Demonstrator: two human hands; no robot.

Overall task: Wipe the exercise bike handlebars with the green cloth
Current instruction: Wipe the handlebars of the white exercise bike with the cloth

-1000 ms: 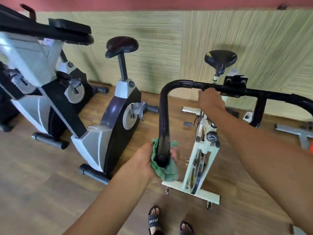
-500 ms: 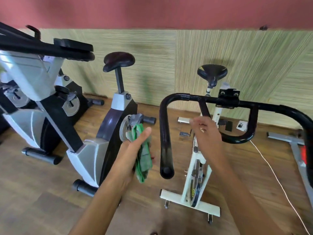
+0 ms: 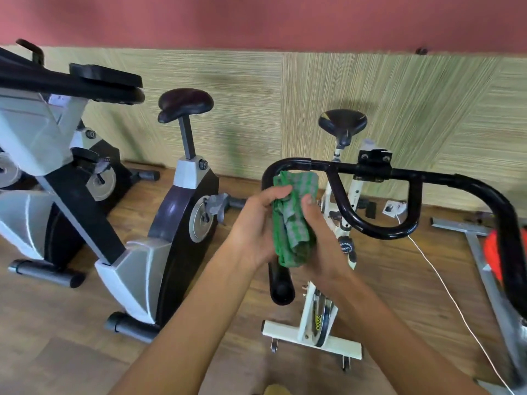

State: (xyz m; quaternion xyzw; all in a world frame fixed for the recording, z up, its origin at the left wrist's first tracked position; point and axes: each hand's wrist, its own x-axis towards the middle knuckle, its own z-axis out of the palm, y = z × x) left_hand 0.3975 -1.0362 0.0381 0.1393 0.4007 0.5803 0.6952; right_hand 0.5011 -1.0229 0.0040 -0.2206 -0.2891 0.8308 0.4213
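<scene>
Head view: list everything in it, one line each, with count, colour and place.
green cloth: 1, green, bunched between both hands, in front of the handlebars' left arm
handlebars: 1 set, black, centre to right
white bike: 1, cream, under the handlebars
grey bikes: 2, grey and black, left
saddles: 2, black, near the wall
cable: 1, white, floor at right
floor: 1, brown wood
left hand: 1, grip on the cloth
right hand: 1, grip on the cloth

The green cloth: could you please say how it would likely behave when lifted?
Probably floppy: the green cloth bunches into folds between the left hand and right hand. Likely light, as it looks thin and relaxed fingers hold it up.
</scene>
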